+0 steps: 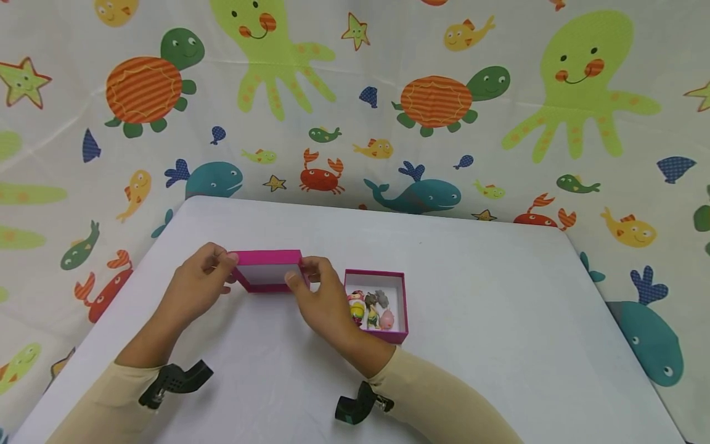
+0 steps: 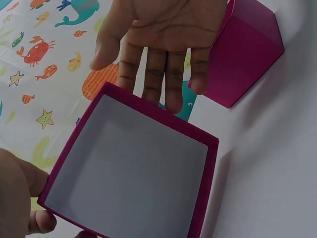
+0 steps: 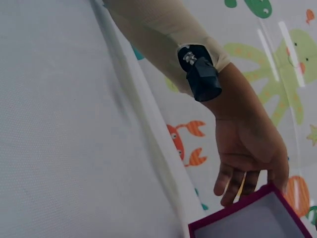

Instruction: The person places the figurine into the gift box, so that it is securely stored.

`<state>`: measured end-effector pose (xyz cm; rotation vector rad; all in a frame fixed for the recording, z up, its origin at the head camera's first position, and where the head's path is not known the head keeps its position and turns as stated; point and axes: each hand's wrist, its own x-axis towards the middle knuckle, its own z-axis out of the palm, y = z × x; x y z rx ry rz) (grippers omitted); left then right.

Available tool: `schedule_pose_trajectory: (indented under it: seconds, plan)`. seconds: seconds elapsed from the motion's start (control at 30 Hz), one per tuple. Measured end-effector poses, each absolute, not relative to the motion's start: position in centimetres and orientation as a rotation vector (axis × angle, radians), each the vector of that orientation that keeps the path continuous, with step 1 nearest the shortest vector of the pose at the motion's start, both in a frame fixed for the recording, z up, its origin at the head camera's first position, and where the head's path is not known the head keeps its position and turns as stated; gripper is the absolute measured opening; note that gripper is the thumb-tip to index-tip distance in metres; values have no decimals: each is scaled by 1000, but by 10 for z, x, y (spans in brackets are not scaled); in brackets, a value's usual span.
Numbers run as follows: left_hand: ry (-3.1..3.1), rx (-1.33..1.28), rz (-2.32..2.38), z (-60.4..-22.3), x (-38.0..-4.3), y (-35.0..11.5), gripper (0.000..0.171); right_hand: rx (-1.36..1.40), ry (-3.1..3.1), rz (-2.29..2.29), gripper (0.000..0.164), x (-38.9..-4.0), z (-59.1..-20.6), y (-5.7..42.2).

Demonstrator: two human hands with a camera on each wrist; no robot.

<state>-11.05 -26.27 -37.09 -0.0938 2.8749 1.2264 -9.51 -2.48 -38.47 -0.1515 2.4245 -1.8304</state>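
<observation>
My left hand (image 1: pixel 194 285) pinches the left side of a magenta box lid (image 1: pixel 268 258) with a white inside, held tilted over the table. In the left wrist view, the left hand's fingers (image 2: pixel 42 221) grip a corner of it. Against the lid's right side is my right hand (image 1: pixel 323 303), its thumb in front of the opening. Its fingers (image 2: pixel 155 82) look straight in the left wrist view and reach behind the rim. Beside the right wrist stands a matching open box (image 1: pixel 406 302) holding several small toy figures (image 1: pixel 370 310), one a pink pig (image 1: pixel 386 319); the forearm partly hides this box.
A white-covered table (image 1: pixel 488 320) lies under everything. Behind and around it hangs a cloth (image 1: pixel 344 80) printed with sea animals. Black wrist cameras (image 1: pixel 176 378) are strapped on both forearms.
</observation>
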Motion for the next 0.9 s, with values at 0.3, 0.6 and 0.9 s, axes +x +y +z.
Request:
schedule_pose_trajectory:
  seconds: [0.3,0.6,0.9]
  plan:
    - [2905,-57,1196,-372,-108,-263,49,-154,2475,-1849,41,-98,-384,-22]
    - [2965,47,1170,-373,-105,-264,51,-116,2511,-1821,36,-100,-383,-21]
    - [3007,97,1209,-377,-101,-266,47,-132,2577,-1768,29,-99,-382,-20]
